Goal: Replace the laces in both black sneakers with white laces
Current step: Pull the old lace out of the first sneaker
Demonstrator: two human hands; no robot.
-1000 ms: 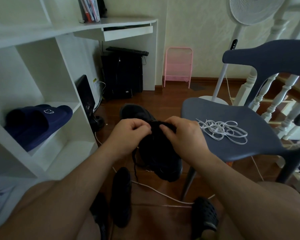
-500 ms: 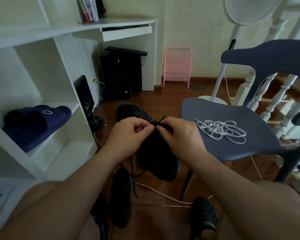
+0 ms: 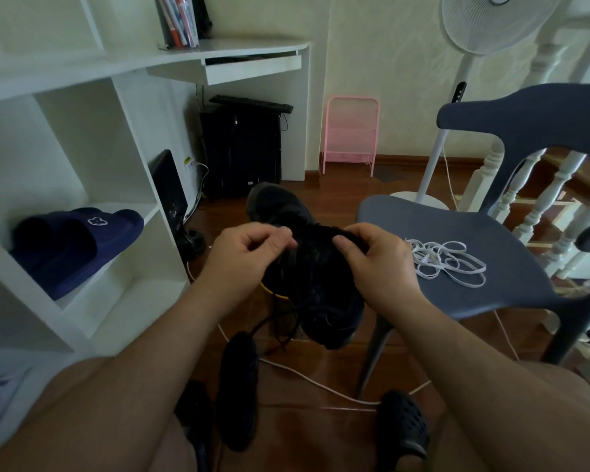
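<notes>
Wood floor [image 3: 338, 206], white shelving on your left, pale wall behind. You're seated, knees at the bottom edge of the view.

Both hands are on a black sneaker [image 3: 315, 274] held in the air over the floor, toe pointing away. Left hand [image 3: 249, 253]: fingers curled, thumb and fingertips pinching at the lacing area near the tongue. Right hand [image 3: 378, 264]: curled round the sneaker's right side, thumb pressed on top. Black lace [image 3: 280, 325] hangs loose below the shoe toward the floor. Can't tell how many eyelets are undone, it's all black on black.

Second black sneaker [image 3: 237, 390] lies on the floor between your legs, beside a white cable [image 3: 307, 378].

White laces [image 3: 447, 258] sit in a loose pile on the seat of the blue-grey chair [image 3: 484, 301], toward its middle, just right of your right hand, not touching it.

Labels: navy slides [image 3: 79, 243] on the shelf [image 3: 130, 274] carry a small white flower-like emblem, no readable text. A yellow sticker near the wall socket is too small to read. Pens in a holder on the table [image 3: 252, 46], upper left; print on them isn't legible.
</notes>
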